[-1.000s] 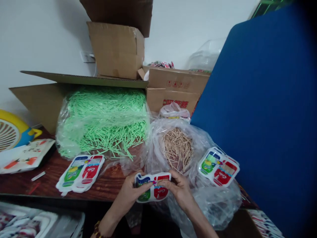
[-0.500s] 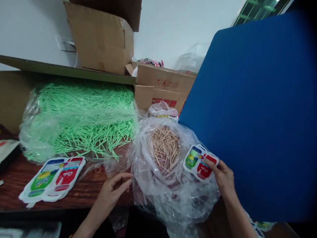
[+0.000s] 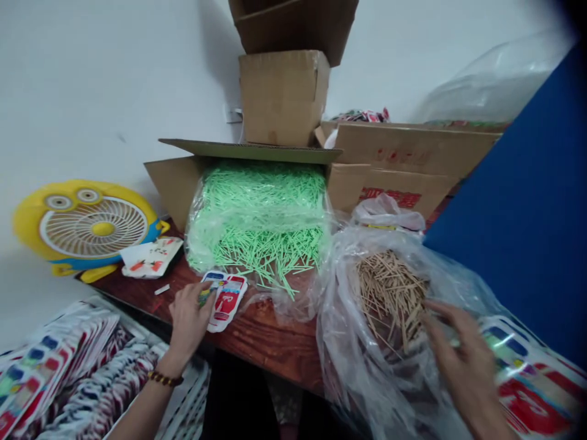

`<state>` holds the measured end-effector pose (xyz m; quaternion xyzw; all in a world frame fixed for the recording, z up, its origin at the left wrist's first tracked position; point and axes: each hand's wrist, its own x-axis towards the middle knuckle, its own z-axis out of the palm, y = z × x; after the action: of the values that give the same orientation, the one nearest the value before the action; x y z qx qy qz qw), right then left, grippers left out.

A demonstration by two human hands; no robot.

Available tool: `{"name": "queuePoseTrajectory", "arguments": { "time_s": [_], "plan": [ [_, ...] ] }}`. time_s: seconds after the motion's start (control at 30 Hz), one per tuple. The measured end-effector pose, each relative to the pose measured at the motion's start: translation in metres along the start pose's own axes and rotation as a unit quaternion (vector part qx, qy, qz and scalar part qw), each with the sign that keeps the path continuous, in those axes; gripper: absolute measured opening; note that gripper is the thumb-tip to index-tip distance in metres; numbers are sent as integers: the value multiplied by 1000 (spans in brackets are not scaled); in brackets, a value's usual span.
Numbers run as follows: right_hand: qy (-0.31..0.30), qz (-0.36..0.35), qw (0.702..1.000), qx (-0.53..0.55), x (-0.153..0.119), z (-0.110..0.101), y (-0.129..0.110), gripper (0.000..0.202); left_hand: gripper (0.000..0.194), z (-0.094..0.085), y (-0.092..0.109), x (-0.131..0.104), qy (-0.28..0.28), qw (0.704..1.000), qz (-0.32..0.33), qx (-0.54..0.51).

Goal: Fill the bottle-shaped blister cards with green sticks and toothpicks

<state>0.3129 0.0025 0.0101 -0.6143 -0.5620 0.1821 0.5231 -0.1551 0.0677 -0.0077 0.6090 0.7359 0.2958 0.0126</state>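
My left hand (image 3: 190,311) is closed over the left part of a stack of printed cola-and-lemon packs (image 3: 229,299) on the wooden table. Its fingers cover much of the green side. My right hand (image 3: 468,354), a little blurred, reaches over an open clear plastic bag (image 3: 342,318). The thumb and index fingertips come together at the edge of a heap of thin brown sticks (image 3: 392,293); what they pinch, if anything, is too small to make out. Larger in view, another printed pack (image 3: 532,391) lies beside and partly behind the right wrist.
Bright green sticks (image 3: 266,238) spill from a bag in an open cardboard box (image 3: 177,183). A yellow fan (image 3: 98,226) and small pouch (image 3: 158,256) stand left. Stacked packs (image 3: 68,373) fill a crate at lower left. A blue panel (image 3: 518,201) borders the right.
The view has swung left, bringing in the fan and crate. My left hand has moved onto the stack of packs. My right hand has let go of its pack and moved to the brown sticks.
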Motion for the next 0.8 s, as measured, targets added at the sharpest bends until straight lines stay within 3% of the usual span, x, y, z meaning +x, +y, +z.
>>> {"name": "queuePoseTrajectory", "arguments": {
  "time_s": [0.03,0.1,0.17,0.23,0.27,0.37,0.57,0.7,0.8],
  "plan": [
    [-16,-77,995,-54,9,32,-18,18,37,-1,-11,6,4,999,-22,23],
    [-141,-192,966,-101,28,95,-46,21,41,0,-28,13,-1,997,-59,57],
    [-211,-216,944,-133,47,149,-60,19,42,4,-39,15,-23,994,-76,72],
    [-257,-259,874,-320,65,189,-63,20,40,8,-47,15,-45,993,-80,73],
    [-265,-268,854,-359,74,203,-61,19,39,10,-49,15,-51,993,-81,72],
    [-279,-292,812,-422,99,230,-51,25,41,14,-53,19,-53,993,-88,65],
    [-314,-369,747,-455,131,258,-45,44,42,18,-54,32,-101,991,-75,50],
    [-350,-418,716,-437,145,275,-48,34,43,20,-57,36,-126,987,-84,44],
    [-361,-435,710,-421,151,283,-46,27,41,20,-56,36,-116,989,-87,42]
  ]
}}
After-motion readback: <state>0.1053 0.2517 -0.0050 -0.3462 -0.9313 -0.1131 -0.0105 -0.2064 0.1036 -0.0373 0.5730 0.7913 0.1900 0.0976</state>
